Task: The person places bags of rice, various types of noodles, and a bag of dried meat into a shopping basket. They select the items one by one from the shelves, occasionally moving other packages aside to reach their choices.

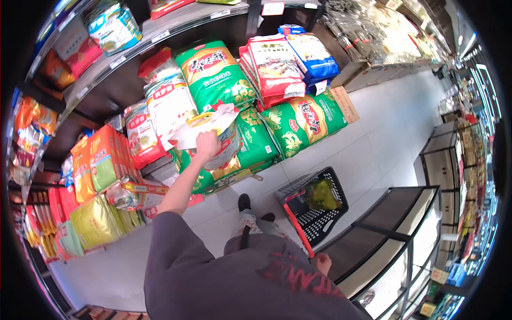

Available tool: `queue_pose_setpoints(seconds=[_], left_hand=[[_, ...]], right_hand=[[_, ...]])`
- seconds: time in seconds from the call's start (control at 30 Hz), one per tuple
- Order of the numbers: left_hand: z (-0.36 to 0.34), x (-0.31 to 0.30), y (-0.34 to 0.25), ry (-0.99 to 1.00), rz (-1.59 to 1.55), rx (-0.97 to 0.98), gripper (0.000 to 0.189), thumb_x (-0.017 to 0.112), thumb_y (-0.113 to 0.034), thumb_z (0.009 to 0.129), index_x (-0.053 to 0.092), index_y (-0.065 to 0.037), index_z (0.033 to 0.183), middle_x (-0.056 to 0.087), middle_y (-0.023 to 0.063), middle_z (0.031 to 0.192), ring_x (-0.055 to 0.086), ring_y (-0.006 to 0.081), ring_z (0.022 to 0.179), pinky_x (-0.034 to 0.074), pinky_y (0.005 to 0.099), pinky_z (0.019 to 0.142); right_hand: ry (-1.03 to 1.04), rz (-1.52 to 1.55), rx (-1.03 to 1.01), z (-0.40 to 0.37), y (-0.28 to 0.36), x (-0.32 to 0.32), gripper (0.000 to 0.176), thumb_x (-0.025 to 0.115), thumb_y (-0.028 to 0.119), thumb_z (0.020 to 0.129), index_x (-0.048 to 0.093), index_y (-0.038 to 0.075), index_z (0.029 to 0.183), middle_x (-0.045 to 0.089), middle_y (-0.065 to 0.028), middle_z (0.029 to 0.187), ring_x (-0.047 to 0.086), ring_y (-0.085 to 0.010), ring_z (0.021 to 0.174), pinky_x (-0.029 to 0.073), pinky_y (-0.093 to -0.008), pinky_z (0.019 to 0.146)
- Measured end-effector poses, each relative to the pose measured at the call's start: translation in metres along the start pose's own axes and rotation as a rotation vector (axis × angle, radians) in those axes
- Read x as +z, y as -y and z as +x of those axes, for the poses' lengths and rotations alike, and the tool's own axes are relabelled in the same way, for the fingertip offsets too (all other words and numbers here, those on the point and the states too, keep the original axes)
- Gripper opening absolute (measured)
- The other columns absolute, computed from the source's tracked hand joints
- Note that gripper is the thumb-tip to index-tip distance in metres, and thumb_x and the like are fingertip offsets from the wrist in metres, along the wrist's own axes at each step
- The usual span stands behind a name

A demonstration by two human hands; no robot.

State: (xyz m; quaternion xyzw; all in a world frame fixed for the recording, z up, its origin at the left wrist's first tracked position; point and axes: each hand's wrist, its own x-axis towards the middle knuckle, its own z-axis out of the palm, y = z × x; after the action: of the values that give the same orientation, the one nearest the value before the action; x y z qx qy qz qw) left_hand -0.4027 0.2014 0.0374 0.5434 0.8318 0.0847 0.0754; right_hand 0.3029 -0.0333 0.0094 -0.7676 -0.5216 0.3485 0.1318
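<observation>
My left hand [208, 145] reaches forward to the stacked sacks, its fingers closed on the top of a white, yellow and red plastic bag [205, 126]. That bag leans over the green sacks, and its contents are hard to make out. Low on my right side, my right hand [321, 263] is closed around the end of the red handle [298, 229] of a dark grey shopping basket [320, 230]. The basket stands on the floor with a yellow-green package [323, 195] inside.
Large green sacks [304, 124] and red-white sacks [274, 66] are piled ahead. Orange packs [98, 160] and a yellow-green sack [97, 223] stand to the left. A black-framed rack [384, 226] is close on the right, beside the tiled floor [368, 144].
</observation>
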Motion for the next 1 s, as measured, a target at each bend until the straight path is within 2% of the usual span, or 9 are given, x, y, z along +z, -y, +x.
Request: queue_pose_setpoints(seconds=[0.1, 0.23, 0.37, 0.57, 0.63, 0.7, 0.8, 0.9, 1.0], left_hand=[[0.002, -0.013, -0.026, 0.107, -0.015, -0.003, 0.026, 0.066, -0.018, 0.075, 0.065, 0.001, 0.092, 0.069, 0.0246, 0.080, 0.069, 0.0412, 0.076, 0.056, 0.0497, 0.073], [-0.001, -0.019, -0.027, -0.039, -0.011, -0.112, 0.043, 0.066, -0.014, 0.078, 0.054, 0.006, 0.115, 0.068, 0.0258, 0.085, 0.069, 0.0429, 0.078, 0.056, 0.0523, 0.071], [0.007, -0.039, -0.015, -0.091, -0.097, -0.194, 0.075, 0.062, 0.003, 0.077, 0.028, -0.002, 0.144, 0.044, 0.0386, 0.132, 0.067, 0.0479, 0.082, 0.055, 0.0547, 0.069], [0.056, -0.050, -0.001, -0.131, 0.007, -0.425, 0.106, 0.080, -0.025, 0.077, 0.012, -0.019, 0.158, 0.021, 0.0355, 0.151, 0.069, 0.0420, 0.090, 0.059, 0.0478, 0.071], [0.069, -0.060, 0.002, 0.110, -0.140, -0.586, 0.112, 0.084, -0.040, 0.072, 0.016, -0.017, 0.158, 0.018, 0.0309, 0.156, 0.070, 0.0383, 0.095, 0.059, 0.0461, 0.075], [0.088, -0.063, 0.011, 0.210, -0.064, -0.590, 0.090, 0.080, -0.043, 0.073, 0.041, -0.013, 0.149, 0.040, 0.0275, 0.149, 0.070, 0.0351, 0.099, 0.058, 0.0468, 0.082], [0.090, -0.058, 0.016, 0.158, 0.302, -0.304, 0.040, 0.074, -0.042, 0.078, 0.075, -0.009, 0.099, 0.074, 0.0162, 0.098, 0.073, 0.0316, 0.094, 0.057, 0.0434, 0.084], [0.070, -0.065, -0.007, 0.118, 0.639, 0.061, 0.016, 0.060, -0.019, 0.086, 0.075, -0.014, 0.085, 0.074, 0.0127, 0.083, 0.074, 0.0262, 0.083, 0.055, 0.0395, 0.069], [0.085, 0.007, 0.058, 0.082, 0.705, 0.331, 0.017, 0.059, -0.014, 0.084, 0.074, -0.011, 0.077, 0.070, 0.0121, 0.072, 0.071, 0.0288, 0.078, 0.053, 0.0429, 0.078]], right_hand=[[-0.099, 0.022, -0.101, 0.016, 0.026, 0.013, 0.015, 0.062, 0.002, 0.082, 0.070, 0.000, 0.094, 0.072, -0.0115, 0.084, 0.071, -0.0211, 0.080, 0.055, -0.0332, 0.076], [-0.106, 0.109, -0.124, 0.030, 0.048, 0.023, 0.016, 0.059, 0.000, 0.085, 0.069, 0.001, 0.097, 0.072, -0.0094, 0.082, 0.071, -0.0187, 0.079, 0.055, -0.0320, 0.072], [-0.101, 0.191, -0.086, 0.035, 0.042, 0.027, 0.016, 0.059, -0.001, 0.085, 0.070, 0.002, 0.098, 0.072, -0.0092, 0.084, 0.071, -0.0188, 0.081, 0.055, -0.0309, 0.069], [-0.058, 0.333, 0.033, 0.046, -0.034, 0.029, 0.014, 0.059, 0.000, 0.086, 0.069, 0.000, 0.095, 0.071, -0.0079, 0.082, 0.068, -0.0151, 0.075, 0.056, -0.0289, 0.067], [-0.052, 0.438, 0.139, 0.044, -0.048, 0.028, 0.013, 0.059, 0.000, 0.086, 0.069, 0.000, 0.095, 0.070, -0.0069, 0.082, 0.067, -0.0138, 0.073, 0.054, -0.0269, 0.064], [-0.013, 0.415, 0.136, 0.039, -0.054, 0.017, 0.015, 0.058, 0.001, 0.085, 0.070, -0.001, 0.095, 0.071, -0.0096, 0.080, 0.068, -0.0155, 0.071, 0.056, -0.0283, 0.064], [-0.091, 0.536, 0.267, 0.030, -0.056, 0.015, 0.016, 0.059, 0.003, 0.084, 0.069, -0.002, 0.095, 0.070, -0.0100, 0.080, 0.068, -0.0161, 0.071, 0.057, -0.0295, 0.063], [-0.196, 0.662, 0.392, 0.022, -0.052, 0.036, 0.017, 0.058, 0.003, 0.084, 0.069, -0.003, 0.095, 0.070, -0.0106, 0.079, 0.069, -0.0179, 0.071, 0.057, -0.0308, 0.061], [-0.275, 0.633, 0.497, 0.000, -0.036, 0.067, 0.017, 0.056, 0.004, 0.085, 0.069, -0.003, 0.095, 0.070, -0.0110, 0.079, 0.069, -0.0193, 0.072, 0.058, -0.0310, 0.061]])
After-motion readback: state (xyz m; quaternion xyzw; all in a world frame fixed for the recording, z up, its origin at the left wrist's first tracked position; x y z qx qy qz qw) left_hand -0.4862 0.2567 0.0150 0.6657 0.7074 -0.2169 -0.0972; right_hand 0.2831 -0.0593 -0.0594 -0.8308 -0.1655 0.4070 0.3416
